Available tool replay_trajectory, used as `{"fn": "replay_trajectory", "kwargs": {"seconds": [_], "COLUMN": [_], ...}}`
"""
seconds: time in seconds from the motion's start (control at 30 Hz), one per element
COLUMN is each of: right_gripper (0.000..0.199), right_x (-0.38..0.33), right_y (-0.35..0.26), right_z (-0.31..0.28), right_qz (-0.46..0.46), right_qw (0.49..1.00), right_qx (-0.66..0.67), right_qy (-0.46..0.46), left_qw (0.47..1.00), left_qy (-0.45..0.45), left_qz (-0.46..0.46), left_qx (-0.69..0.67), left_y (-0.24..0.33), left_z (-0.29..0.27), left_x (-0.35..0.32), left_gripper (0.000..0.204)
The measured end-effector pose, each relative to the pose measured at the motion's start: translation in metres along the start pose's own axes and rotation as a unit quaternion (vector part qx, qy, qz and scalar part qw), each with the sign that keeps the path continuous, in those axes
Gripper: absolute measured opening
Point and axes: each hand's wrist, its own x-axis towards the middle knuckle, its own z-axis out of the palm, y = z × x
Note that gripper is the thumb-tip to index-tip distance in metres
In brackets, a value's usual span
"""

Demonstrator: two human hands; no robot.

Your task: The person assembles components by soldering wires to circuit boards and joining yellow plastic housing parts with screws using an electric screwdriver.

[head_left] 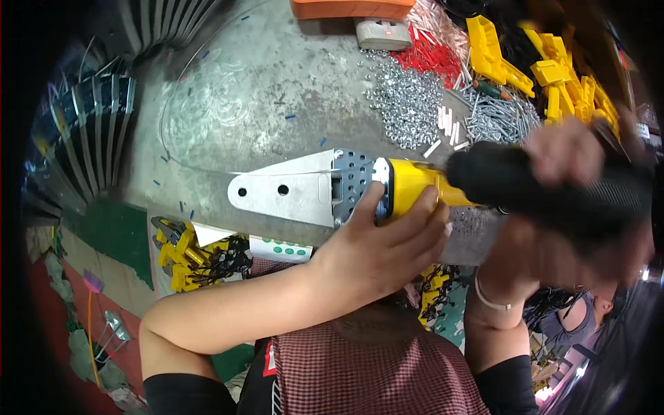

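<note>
My left hand (398, 238) wraps round the yellow plastic housing (408, 183) of an assembly lying on the bench. From the housing a perforated metal section (354, 180) leads left into a flat, tapering grey metal plate (290, 190) with two dark holes. My right hand (567, 155), smeared by motion, is closed round a black cylindrical electric screwdriver (512, 180). Its narrow end points left at the housing's right part; whether the tip touches a screw cannot be made out. A thin cable (200, 168) runs from the assembly and loops over the bench.
Behind the assembly lie heaps of small metal nuts (411, 104), long screws (494, 117), red pieces (432, 59) and yellow plastic shells (491, 52). An orange bin (353, 8) stands at the far edge. Ribbed dark parts (104, 124) crowd the left. Another person (567, 321) is at the lower right.
</note>
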Motion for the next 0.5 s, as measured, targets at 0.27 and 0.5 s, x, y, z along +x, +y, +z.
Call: {"fn": "replay_trajectory", "kwargs": {"seconds": [0.27,0.5], "right_gripper": [0.042,0.039], "right_x": [-0.048,-0.038], "right_y": [-0.064,-0.041], "right_z": [-0.01,-0.011], "right_qz": [-0.02,0.011], "right_qw": [0.978,0.908], "right_qx": [0.174,0.191], "right_qy": [-0.112,-0.372], "left_qw": [0.998,0.995], "left_qy": [0.006,0.064], "left_qz": [0.067,0.075], "left_qx": [0.009,-0.008], "left_y": [-0.019,-0.02], "left_z": [-0.004,0.003], "left_x": [0.005,0.002], "left_gripper": [0.038,0.035]}}
